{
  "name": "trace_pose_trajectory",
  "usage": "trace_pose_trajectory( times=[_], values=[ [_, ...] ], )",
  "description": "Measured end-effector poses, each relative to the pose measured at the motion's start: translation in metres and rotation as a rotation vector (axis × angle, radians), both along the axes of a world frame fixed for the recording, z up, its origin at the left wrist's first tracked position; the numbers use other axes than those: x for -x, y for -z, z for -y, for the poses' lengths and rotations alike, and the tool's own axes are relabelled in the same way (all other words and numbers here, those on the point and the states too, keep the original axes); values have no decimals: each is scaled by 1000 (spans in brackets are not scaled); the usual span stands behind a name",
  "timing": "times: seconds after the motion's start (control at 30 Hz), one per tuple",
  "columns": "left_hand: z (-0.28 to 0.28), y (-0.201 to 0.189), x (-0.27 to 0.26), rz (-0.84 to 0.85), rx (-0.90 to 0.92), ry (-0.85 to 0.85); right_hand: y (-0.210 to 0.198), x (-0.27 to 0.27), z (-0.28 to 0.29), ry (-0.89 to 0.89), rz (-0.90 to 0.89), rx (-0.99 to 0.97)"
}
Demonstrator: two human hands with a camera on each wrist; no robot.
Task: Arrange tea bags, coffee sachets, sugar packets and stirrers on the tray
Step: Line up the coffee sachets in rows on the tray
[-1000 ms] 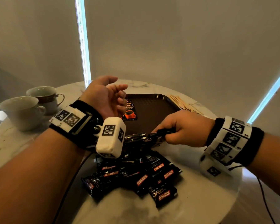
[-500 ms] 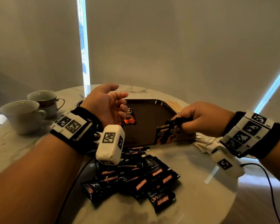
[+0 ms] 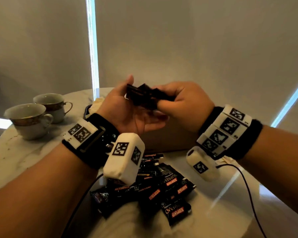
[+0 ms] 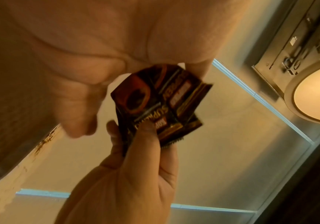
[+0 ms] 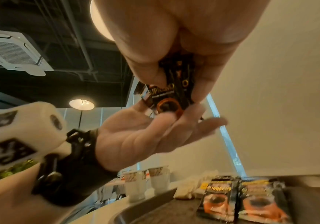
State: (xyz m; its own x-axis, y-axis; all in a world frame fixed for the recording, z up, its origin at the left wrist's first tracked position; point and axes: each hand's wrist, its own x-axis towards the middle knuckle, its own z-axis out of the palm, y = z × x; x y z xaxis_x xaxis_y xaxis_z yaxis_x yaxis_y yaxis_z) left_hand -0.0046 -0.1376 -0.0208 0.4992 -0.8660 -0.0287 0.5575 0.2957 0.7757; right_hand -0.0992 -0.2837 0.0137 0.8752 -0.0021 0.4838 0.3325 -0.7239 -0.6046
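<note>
A round marble tabletop [image 3: 33,152] stands before pale grey blinds, with 2 white teacups [image 3: 28,120] at 9 o'clock from the hands. A loose pile of black coffee sachets [image 3: 155,188] lies on the tabletop at 6 o'clock, below both wrists. The dark tray [image 5: 155,212] sits beyond the pile, mostly hidden in the head view; the right wrist view shows 2 placed sachets [image 5: 243,200] lying side by side on it.

Both hands are raised above the tray. The right hand [image 3: 184,103] has a narrow grip, thumb and fingers pinching a small bunch of held sachets [image 3: 144,97] by one end. The left hand [image 3: 127,107] is at 9 o'clock of the bunch, palm up; its thumb [image 3: 129,81] and curled fingers close on the other end of the same bunch. The exact count in the bunch cannot be told. A wrist camera [image 3: 124,157] hangs under the left wrist.
</note>
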Motion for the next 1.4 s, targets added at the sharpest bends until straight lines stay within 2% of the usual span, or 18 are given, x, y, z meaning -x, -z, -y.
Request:
trace_pose_trajectory(
  times=[0.2,0.27,0.37,0.5,0.63,0.7,0.83,0.93,1.0,1.1,1.4],
  values=[
    [0,-3,6,41,-33,-96,8,-5,-1,-128,-92,46],
    [0,-3,9,48,-27,-93,6,-5,-1,-111,-128,35],
    [2,-2,15,54,-36,-91,5,-4,0,-6,-162,127],
    [5,-1,18,117,-43,-65,9,-5,-2,-126,-295,19],
    [4,1,16,157,-54,-105,13,-8,-1,-151,-262,53],
    [3,3,16,106,-75,-169,11,-5,4,-142,-311,79],
    [-3,5,0,35,-145,-433,8,17,13,-43,-425,309],
    [-10,7,-15,-27,-124,-466,16,34,16,-147,-708,454],
    [-13,7,-18,-18,-121,-448,24,42,18,-174,-784,589],
    [-13,10,-21,-1,-131,-434,34,52,19,-202,-804,706],
    [-13,14,-23,-16,-126,-429,53,55,9,-205,-719,746]
  ],
)
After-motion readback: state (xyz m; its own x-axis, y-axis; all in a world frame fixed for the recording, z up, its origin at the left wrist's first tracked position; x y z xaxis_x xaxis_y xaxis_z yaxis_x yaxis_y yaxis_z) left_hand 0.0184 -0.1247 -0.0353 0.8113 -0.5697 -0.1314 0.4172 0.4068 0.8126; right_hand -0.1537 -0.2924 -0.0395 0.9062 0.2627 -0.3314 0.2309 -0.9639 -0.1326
